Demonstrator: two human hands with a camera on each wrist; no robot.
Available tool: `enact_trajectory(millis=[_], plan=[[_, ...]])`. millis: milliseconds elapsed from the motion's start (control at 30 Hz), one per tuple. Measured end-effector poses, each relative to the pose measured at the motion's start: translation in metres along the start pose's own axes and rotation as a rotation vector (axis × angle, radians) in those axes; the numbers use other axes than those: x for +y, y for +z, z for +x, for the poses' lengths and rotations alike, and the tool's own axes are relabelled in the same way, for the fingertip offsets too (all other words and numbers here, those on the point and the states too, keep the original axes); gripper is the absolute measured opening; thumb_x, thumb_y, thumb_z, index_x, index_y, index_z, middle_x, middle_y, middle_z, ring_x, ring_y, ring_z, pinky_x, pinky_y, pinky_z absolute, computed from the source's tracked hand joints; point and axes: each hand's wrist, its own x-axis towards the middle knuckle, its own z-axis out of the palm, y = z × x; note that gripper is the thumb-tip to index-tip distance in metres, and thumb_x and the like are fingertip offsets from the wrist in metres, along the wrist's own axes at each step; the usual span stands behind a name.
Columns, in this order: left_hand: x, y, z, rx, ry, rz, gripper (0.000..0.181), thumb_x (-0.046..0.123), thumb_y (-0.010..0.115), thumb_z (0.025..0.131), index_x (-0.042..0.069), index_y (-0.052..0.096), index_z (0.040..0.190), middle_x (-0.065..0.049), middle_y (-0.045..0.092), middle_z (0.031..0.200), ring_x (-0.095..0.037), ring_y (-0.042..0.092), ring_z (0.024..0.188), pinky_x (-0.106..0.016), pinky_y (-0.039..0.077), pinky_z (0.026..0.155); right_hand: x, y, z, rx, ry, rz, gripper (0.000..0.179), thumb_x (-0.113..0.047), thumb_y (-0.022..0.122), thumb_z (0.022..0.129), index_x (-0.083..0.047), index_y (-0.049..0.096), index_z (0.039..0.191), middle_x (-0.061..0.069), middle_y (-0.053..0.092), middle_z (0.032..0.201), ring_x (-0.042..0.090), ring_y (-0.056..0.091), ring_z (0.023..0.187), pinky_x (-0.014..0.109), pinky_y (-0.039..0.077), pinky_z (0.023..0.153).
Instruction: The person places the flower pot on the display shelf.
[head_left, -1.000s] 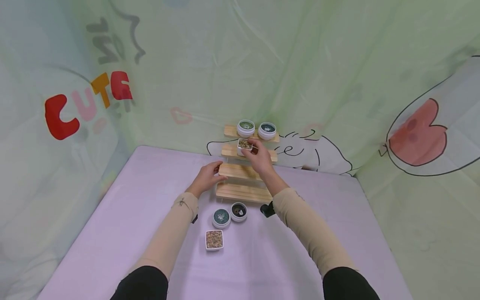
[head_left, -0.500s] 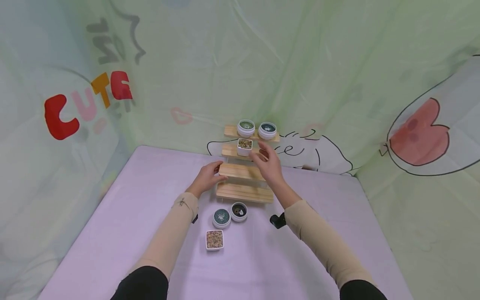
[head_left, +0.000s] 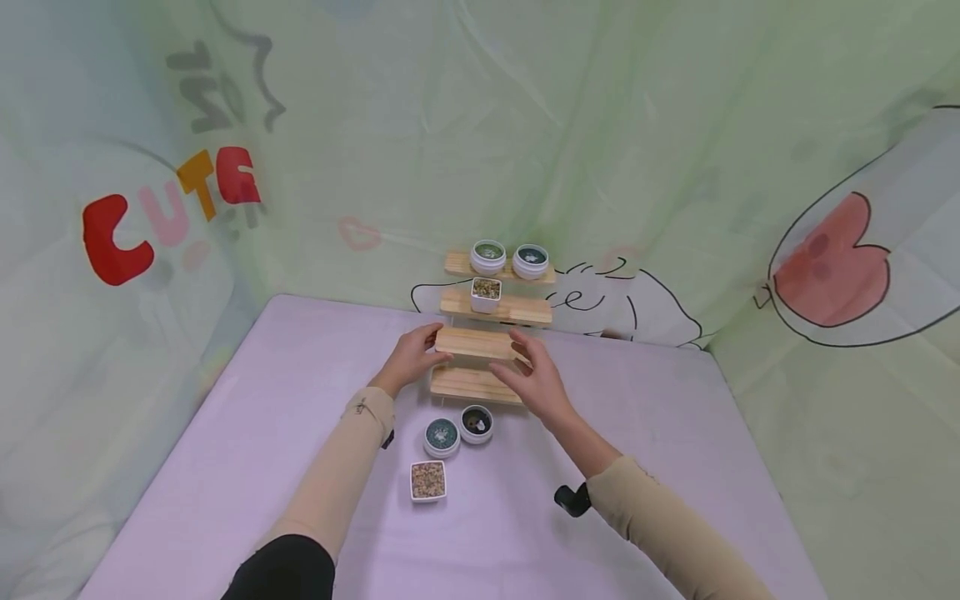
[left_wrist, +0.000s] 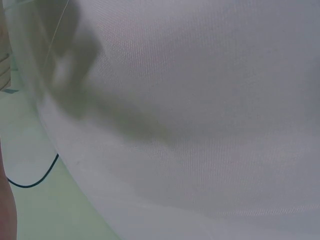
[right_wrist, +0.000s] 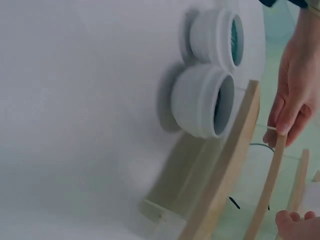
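Observation:
A stepped wooden display shelf (head_left: 472,342) stands at the back of the table. My left hand (head_left: 411,357) pinches the left end of one of its lower boards; the right wrist view also shows this thumb-and-finger hold. My right hand (head_left: 538,382) is at the right end of the same board, its fingers loosely spread and holding nothing. A small square white pot (head_left: 486,296) of grainy filling sits on the second board from the top. On the top board are two round white pots, one with a green filling (head_left: 488,258), one with a dark blue-green filling (head_left: 531,262).
In front of the shelf, two round white pots stand side by side, one blue-green inside (head_left: 442,437), one dark (head_left: 476,424). Nearer is a square pot (head_left: 428,481) of pinkish grains. A pale lilac cloth (head_left: 637,500) covers the table; printed green curtains (head_left: 420,125) hang behind.
My right hand has let go of the square pot on the second board and moved down and right to the lower board's right end. The left hand stays at the shelf.

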Motion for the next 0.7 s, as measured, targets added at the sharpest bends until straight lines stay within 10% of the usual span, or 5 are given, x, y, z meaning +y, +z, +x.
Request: enact_trajectory(millis=[700], plan=[[0.0, -0.001, -0.002, 0.009, 0.017, -0.003, 0.073, 0.023, 0.075, 0.087, -0.006, 0.04, 0.145, -0.024, 0.046, 0.144, -0.032, 0.051, 0.129, -0.033, 0.045, 0.108, 0.04, 0.035, -0.069, -0.055, 0.114, -0.07, 0.068, -0.016, 0.08, 0.083, -0.008, 0.047, 0.142, 0.013, 0.045, 0.144, 0.034, 0.044, 0.133, 0.047, 0.045, 0.108]])
